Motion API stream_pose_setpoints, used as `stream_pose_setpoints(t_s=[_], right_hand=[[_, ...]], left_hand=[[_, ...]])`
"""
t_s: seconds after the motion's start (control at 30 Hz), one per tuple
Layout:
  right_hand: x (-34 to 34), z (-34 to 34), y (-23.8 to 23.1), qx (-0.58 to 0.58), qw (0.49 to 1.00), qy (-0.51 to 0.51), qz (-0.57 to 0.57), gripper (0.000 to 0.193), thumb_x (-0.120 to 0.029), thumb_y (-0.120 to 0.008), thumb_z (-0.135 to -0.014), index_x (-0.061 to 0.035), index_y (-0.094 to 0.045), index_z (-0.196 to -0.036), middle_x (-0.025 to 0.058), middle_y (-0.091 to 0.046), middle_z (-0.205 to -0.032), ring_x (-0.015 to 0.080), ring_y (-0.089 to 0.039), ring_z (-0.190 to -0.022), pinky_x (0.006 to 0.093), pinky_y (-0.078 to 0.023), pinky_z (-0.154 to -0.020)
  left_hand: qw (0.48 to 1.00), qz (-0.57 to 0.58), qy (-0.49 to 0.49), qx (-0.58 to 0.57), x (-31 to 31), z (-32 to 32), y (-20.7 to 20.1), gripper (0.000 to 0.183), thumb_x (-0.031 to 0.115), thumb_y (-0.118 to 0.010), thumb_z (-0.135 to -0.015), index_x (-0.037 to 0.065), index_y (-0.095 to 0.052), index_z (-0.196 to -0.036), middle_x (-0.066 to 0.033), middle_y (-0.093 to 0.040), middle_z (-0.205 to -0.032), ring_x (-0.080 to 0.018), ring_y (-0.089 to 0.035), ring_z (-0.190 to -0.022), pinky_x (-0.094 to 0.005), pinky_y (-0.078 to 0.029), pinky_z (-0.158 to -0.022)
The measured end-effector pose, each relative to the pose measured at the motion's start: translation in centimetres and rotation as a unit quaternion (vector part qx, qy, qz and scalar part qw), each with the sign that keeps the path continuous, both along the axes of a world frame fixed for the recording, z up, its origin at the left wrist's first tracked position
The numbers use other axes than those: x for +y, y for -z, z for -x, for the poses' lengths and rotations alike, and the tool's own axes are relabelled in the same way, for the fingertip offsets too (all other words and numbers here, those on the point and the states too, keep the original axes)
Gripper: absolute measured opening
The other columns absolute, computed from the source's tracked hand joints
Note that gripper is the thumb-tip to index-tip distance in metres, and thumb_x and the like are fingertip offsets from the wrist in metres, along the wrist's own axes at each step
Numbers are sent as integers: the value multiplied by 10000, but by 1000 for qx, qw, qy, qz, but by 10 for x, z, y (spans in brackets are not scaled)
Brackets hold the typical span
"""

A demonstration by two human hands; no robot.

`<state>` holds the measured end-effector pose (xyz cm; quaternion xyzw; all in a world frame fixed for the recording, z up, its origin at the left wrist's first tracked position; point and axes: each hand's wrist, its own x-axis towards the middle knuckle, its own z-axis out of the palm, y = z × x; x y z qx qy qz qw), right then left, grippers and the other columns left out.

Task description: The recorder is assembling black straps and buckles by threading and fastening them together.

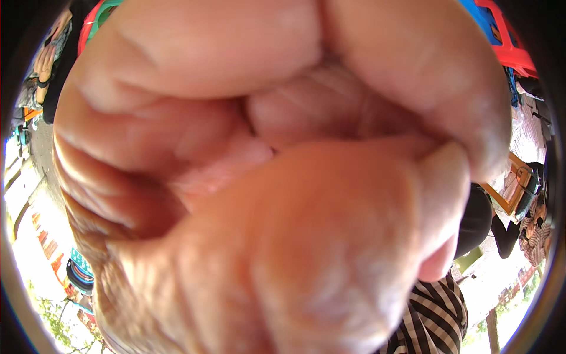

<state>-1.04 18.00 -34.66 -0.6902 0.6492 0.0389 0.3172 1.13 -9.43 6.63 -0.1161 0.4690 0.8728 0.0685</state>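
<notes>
A single bare hand [277, 177] sits right against the lens and fills nearly the whole picture. Its fingers curl over from the top, and the thumb lies across the lower part with its nail [442, 194] at the right. Fingers and thumb close toward each other around the lens. Nothing else shows inside the hand. I cannot tell whether it is my left hand or my right hand. No second hand shows.
Only slivers of the surroundings show at the rim. These are red and blue plastic furniture [510, 44] at the top right, a black-and-white checked cloth [433, 321] at the bottom, a wooden frame [512, 192] at the right, a person [46, 62] at the upper left and sunlit ground.
</notes>
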Motion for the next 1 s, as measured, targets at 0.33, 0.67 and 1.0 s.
stream_pose_setpoints(t_s=[0.33, 0.67, 1.0], right_hand=[[-6, -12, 26, 6, 1000, 14, 25, 150, -103, -536, -746, -107, -670, -678, 55, -646, -690, 225, -640, -731, 361, -495, -592], [7, 66, -32, 39, 989, 20, -144, 116, -106, -557, -730, -86, -672, -735, 109, -653, -778, 290, -637, -775, 406, -493, -618], [-41, 32, -38, 52, 995, 14, 90, 102, -109, -578, -664, -84, -637, -585, 87, -615, -610, 245, -635, -646, 359, -489, -530]], left_hand=[[997, 60, 47, -25, 8, 13, -10, 155, 133, -508, -899, 17, -436, -974, -143, -586, -618, -249, -613, -489, -323, -504, -447], [991, 7, 46, 122, 10, 13, 18, 211, 137, -453, -925, -24, -411, -1054, -126, -549, -648, -235, -596, -475, -308, -509, -442], [979, 137, 74, 130, 12, 11, 6, 229, 167, -422, -922, -30, -434, -1038, -145, -561, -625, -194, -563, -494, -270, -488, -462]])
